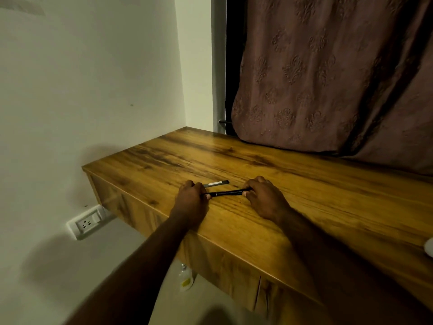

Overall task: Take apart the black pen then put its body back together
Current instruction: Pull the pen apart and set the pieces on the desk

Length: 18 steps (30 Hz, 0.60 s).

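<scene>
A slim black pen (228, 192) lies nearly level just above the wooden desk (304, 188), held at both ends. My left hand (192, 198) pinches its left end and my right hand (263, 198) pinches its right end. Just behind the pen, a second dark pen-like piece (216, 183) with a pale label rests on the desk, its left end hidden by my left fingers. Whether the held pen is whole or partly separated cannot be told.
The desk meets a white wall on the left and a patterned brown curtain (328, 78) at the back. A wall socket (86, 222) sits below the desk's left end. A clear bottle (186, 279) stands on the floor. A white object (430, 247) shows at the right edge.
</scene>
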{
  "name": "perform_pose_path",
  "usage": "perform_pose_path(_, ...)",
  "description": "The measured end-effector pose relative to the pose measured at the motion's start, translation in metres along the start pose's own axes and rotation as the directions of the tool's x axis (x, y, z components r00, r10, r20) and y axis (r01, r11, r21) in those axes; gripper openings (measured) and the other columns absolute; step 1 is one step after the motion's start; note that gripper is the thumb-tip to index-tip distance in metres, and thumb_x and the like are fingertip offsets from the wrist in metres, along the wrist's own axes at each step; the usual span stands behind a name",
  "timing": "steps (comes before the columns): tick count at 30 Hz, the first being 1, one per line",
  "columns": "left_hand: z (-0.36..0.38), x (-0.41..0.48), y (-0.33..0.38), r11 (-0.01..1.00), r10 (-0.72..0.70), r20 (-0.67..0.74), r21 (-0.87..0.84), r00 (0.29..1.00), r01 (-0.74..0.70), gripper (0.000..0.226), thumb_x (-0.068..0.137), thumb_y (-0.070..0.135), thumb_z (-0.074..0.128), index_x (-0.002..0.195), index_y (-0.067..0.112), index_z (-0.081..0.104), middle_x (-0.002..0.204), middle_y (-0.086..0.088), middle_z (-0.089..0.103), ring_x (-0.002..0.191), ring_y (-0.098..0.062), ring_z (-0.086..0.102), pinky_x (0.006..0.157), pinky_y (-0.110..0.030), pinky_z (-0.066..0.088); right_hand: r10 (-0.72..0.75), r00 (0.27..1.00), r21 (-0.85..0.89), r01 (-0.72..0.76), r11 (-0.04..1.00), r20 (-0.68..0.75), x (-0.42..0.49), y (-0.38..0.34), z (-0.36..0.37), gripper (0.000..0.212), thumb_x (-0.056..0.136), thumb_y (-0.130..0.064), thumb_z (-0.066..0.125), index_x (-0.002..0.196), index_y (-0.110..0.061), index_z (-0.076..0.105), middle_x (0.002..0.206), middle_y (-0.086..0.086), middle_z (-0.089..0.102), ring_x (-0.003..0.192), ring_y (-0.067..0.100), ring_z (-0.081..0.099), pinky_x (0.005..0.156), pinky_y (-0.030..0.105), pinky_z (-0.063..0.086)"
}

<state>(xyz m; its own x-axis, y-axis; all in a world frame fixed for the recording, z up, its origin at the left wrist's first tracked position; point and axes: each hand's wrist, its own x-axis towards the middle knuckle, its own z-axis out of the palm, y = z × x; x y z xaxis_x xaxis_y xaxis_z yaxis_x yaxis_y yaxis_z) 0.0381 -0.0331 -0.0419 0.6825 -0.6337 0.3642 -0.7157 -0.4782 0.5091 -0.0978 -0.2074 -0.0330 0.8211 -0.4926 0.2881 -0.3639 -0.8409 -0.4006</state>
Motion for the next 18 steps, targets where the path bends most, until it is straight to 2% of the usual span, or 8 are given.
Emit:
perform_pose_path(2, -0.001, -0.001, 0.001, 1.0, 0.0, -0.012, -0.029, 1.0, 0.0, 0.011, 0.089, 0.023, 0.06, 0.095, 0.013, 0.061, 0.097, -0.006, 0.053, 0.093, -0.026, 0.054, 0.085, -0.042, 0.048, 0.033, 0.999, 0.14, -0.03, 0.99, -0.021, 0.002, 0.002, -0.001, 0.014, 0.09, -0.028, 0.061, 0.102, -0.022, 0.064, 0.104, -0.001, 0.059, 0.097, 0.02, 0.056, 0.084, 0.038, 0.047)
perform_pose_path(3, -0.001, -0.001, 0.002, 0.999, 0.002, -0.022, -0.043, 1.0, -0.003, 0.01, 0.089, 0.022, 0.061, 0.094, 0.013, 0.061, 0.096, -0.005, 0.054, 0.092, -0.026, 0.054, 0.084, -0.042, 0.048, 0.059, 0.998, 0.265, -0.05, 0.963, -0.025, 0.002, 0.004, -0.002, 0.009, 0.088, -0.024, 0.065, 0.097, -0.021, 0.064, 0.097, -0.001, 0.061, 0.091, 0.019, 0.058, 0.08, 0.037, 0.048)
perform_pose_path(5, -0.003, -0.003, 0.003, 0.997, 0.005, -0.033, -0.078, 0.999, -0.007, 0.011, 0.086, 0.021, 0.064, 0.092, 0.013, 0.061, 0.093, -0.003, 0.055, 0.092, -0.025, 0.055, 0.082, -0.04, 0.048, 0.102, 0.995, 0.534, -0.082, 0.842, -0.008, 0.001, 0.005, -0.006, 0.008, 0.085, -0.016, 0.068, 0.088, -0.022, 0.064, 0.087, 0.001, 0.064, 0.08, 0.017, 0.059, 0.071, 0.031, 0.048)
perform_pose_path(8, -0.004, -0.005, 0.005, 0.992, -0.003, -0.06, -0.123, 0.998, -0.005, 0.011, 0.084, 0.022, 0.067, 0.088, 0.013, 0.062, 0.088, -0.001, 0.055, 0.086, -0.022, 0.056, 0.072, -0.033, 0.046, 0.127, 0.992, 0.742, -0.081, 0.666, -0.005, 0.003, 0.006, -0.011, 0.015, 0.086, -0.008, 0.066, 0.085, -0.022, 0.063, 0.083, 0.008, 0.067, 0.069, 0.013, 0.063, 0.063, 0.021, 0.049)
perform_pose_path(10, -0.005, -0.008, 0.006, 0.992, 0.01, -0.081, -0.125, 0.997, -0.02, 0.014, 0.085, 0.026, 0.067, 0.086, 0.012, 0.062, 0.085, -0.001, 0.056, 0.08, -0.019, 0.054, 0.064, -0.027, 0.038, 0.147, 0.989, 0.832, -0.076, 0.55, -0.007, 0.005, 0.004, -0.011, 0.014, 0.089, -0.004, 0.061, 0.087, -0.018, 0.063, 0.079, 0.008, 0.069, 0.063, 0.009, 0.066, 0.053, 0.017, 0.048)
perform_pose_path(13, -0.006, -0.009, 0.008, 0.99, 0.014, -0.102, -0.142, 0.995, -0.028, 0.016, 0.087, 0.025, 0.066, 0.086, 0.01, 0.061, 0.085, -0.008, 0.061, 0.076, -0.021, 0.055, 0.063, -0.026, 0.038, 0.169, 0.985, 0.899, -0.107, 0.424, 0.038, 0.007, 0.005, -0.013, 0.012, 0.091, -0.002, 0.057, 0.09, -0.012, 0.064, 0.079, 0.011, 0.071, 0.063, 0.01, 0.069, 0.054, 0.019, 0.053)
perform_pose_path(16, -0.007, -0.009, 0.012, 0.983, 0.005, -0.118, -0.182, 0.993, -0.027, 0.013, 0.088, 0.02, 0.064, 0.087, 0.008, 0.061, 0.086, -0.014, 0.064, 0.077, -0.027, 0.059, 0.065, -0.031, 0.045, 0.158, 0.984, 0.918, -0.135, 0.372, 0.081, 0.006, 0.009, -0.015, 0.009, 0.091, -0.002, 0.058, 0.093, -0.008, 0.064, 0.082, 0.014, 0.072, 0.067, 0.015, 0.071, 0.058, 0.022, 0.056)
perform_pose_path(18, -0.007, -0.01, 0.012, 0.984, 0.01, -0.132, -0.176, 0.991, -0.034, 0.012, 0.088, 0.018, 0.064, 0.088, 0.006, 0.061, 0.086, -0.016, 0.064, 0.077, -0.028, 0.059, 0.066, -0.035, 0.047, 0.146, 0.986, 0.915, -0.131, 0.381, 0.08, 0.005, 0.008, -0.015, 0.008, 0.09, -0.001, 0.059, 0.091, -0.008, 0.063, 0.08, 0.013, 0.071, 0.065, 0.014, 0.07, 0.057, 0.021, 0.056)
